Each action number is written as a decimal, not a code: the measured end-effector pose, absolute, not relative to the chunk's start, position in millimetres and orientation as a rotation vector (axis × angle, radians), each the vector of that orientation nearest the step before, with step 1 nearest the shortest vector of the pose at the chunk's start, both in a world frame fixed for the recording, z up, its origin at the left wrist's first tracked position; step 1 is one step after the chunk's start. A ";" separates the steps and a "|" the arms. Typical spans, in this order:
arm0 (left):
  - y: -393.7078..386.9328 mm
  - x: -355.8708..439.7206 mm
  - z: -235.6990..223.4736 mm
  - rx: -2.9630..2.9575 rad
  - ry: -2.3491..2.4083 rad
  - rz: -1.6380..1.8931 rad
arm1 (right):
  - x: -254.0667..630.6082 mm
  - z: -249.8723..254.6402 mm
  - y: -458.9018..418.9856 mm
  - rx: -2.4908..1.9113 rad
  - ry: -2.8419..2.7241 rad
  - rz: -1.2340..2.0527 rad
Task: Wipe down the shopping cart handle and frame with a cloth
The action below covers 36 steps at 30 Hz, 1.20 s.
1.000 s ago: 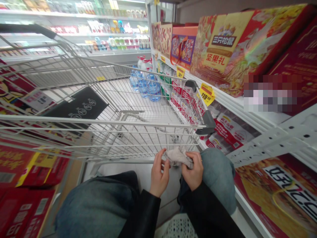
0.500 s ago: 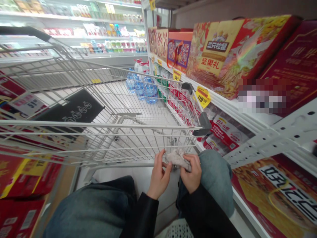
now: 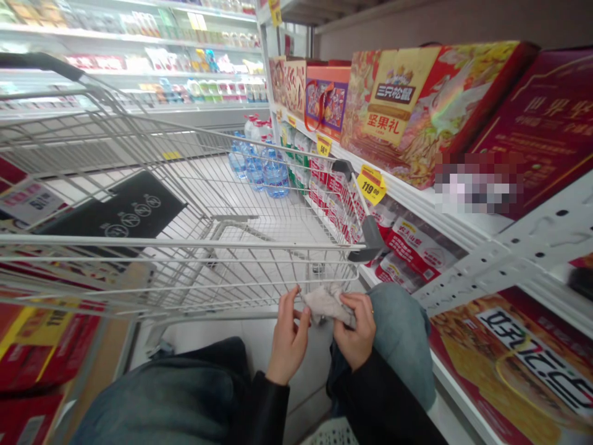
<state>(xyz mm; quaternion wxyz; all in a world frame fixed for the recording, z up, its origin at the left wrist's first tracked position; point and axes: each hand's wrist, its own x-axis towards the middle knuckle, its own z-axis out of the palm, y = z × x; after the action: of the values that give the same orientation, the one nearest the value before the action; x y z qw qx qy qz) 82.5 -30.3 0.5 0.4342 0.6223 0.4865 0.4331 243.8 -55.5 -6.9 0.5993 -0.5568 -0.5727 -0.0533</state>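
1. Pale grey cloth [image 3: 327, 303], crumpled, between the two hands and above the floor; whether it touches the cart wires cannot be told.
2. Right hand [image 3: 356, 327]: fingers pinching the right end of the cloth.
3. Left hand [image 3: 287, 340]: fingers curled and slightly parted at the cloth's left edge; whether they grip it cannot be told.
4. Floor [image 3: 257, 339]: pale, glossy tiles with visible joints, seen between denim-clad knees [image 3: 401, 334] and through the cart.
5. Wire shopping cart [image 3: 185, 244], just beyond the hands, with a black panel [image 3: 125, 210] at left.
6. White shelving unit [image 3: 504, 247], right: gift box [image 3: 393, 117] on the upper shelf, yellow price tag [image 3: 371, 187] reading 119.00, and a large red-and-gold carton [image 3: 509, 364] low and near.
7. Large water bottles [image 3: 275, 176], grouped on the floor, far centre.
8. Lit display shelves [image 3: 139, 34], far left, their rows of goods blurred.
9. Red packages [image 3: 69, 346], near left.
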 end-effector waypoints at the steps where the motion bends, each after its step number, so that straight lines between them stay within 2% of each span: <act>1: -30.2 82.2 0.4 1.545 1.215 1.078 | 243.8 -6.7 -55.5 -1.296 -1.333 -0.112; 6: -28.0 79.3 -0.4 1.524 1.227 1.072 | 242.9 -7.8 -54.6 -1.340 -1.424 -0.011; 12: -27.8 72.7 0.2 1.526 1.230 1.080 | 243.2 -3.4 -57.4 -1.273 -1.338 -0.121; 17: -27.5 69.8 -1.3 1.519 1.252 1.081 | 239.6 -5.3 -58.1 -1.322 -1.424 -0.010; 23: -26.5 65.3 -1.3 1.512 1.265 1.090 | 240.2 -5.5 -59.7 -1.240 -1.326 -0.117; 28: -24.8 62.2 -1.4 1.504 1.278 1.109 | 239.8 -4.8 -60.3 -1.315 -1.419 -0.001; 36: -22.5 54.4 -2.3 1.513 1.300 1.157 | 237.1 -3.7 -62.4 -1.228 -1.370 -0.107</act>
<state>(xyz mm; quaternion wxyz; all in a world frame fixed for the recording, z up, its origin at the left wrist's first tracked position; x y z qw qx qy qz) 54.4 -22.5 -2.3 0.4058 0.5997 0.5153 0.4585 237.1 -62.4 -3.7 0.6046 -0.5308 -0.5922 -0.0464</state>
